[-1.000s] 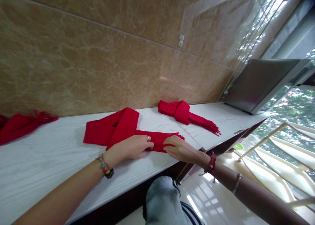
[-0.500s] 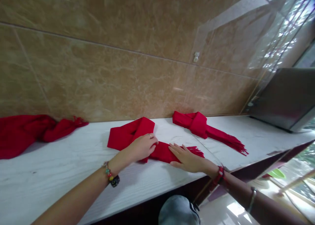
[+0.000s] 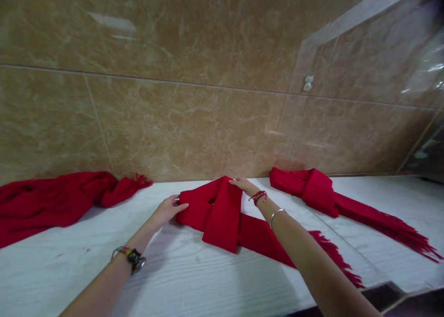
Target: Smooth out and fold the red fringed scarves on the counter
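Brown marbled tile [image 3: 190, 127] fills your upper frame; a white wood-grain counter [image 3: 194, 284] runs below; a crumpled red scarf [image 3: 58, 199] slumps lower left; at lower centre lies the flat-folded scarf [image 3: 223, 222], angular, fringed; your left hand [image 3: 168, 210] pinches its left end between thumb and fingers; your right hand [image 3: 244, 186] touches its top fold, though whether clamped I cannot tell.

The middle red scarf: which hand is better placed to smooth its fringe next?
Probably the right hand: it touches the scarf nearer the fringe; the left hand is at the opposite end.
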Action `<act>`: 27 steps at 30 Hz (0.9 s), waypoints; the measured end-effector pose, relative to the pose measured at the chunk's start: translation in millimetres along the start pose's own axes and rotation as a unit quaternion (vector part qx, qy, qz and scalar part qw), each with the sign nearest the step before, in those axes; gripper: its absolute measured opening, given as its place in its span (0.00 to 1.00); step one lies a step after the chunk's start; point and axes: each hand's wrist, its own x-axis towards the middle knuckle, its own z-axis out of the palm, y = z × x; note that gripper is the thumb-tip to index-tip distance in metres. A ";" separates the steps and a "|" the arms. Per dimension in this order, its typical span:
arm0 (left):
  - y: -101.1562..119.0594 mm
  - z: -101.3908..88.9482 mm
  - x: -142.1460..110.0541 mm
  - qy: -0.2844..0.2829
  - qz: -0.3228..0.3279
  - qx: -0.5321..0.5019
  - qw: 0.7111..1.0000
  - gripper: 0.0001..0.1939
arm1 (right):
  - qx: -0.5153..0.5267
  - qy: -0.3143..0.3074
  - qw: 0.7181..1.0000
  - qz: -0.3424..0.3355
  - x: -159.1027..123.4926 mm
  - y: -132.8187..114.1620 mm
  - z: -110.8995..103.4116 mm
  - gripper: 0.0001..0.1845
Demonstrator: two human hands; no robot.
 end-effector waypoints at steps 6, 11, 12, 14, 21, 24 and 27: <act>20.0 18.6 -33.0 -0.076 -0.088 -0.056 0.992 0.32 | 0.071 -0.006 0.997 0.042 1.8 33.7 -20.1 0.06; 31.2 49.7 -54.4 -0.094 -0.119 -0.049 0.987 0.43 | 0.085 0.013 0.995 0.059 -17.7 53.6 -55.4 0.09; 31.8 53.8 -55.8 -0.106 -0.108 -0.043 0.988 0.42 | 0.080 0.012 0.995 0.062 -20.4 56.0 -58.1 0.09; 32.4 57.8 -56.6 -0.124 -0.078 -0.025 0.989 0.36 | 0.064 0.005 0.996 0.064 -23.3 58.9 -59.1 0.08; 26.8 57.0 -43.1 -0.081 0.012 0.144 0.986 0.18 | 0.007 0.021 1.000 0.018 -22.0 57.2 -58.2 0.08; 19.6 61.4 -35.4 -0.025 0.075 0.178 0.981 0.18 | -0.023 0.042 0.999 0.004 -25.2 61.9 -58.1 0.10; 15.5 62.5 -34.7 -0.055 0.008 0.101 0.993 0.29 | -0.069 0.061 0.996 0.002 -27.9 69.7 -54.3 0.09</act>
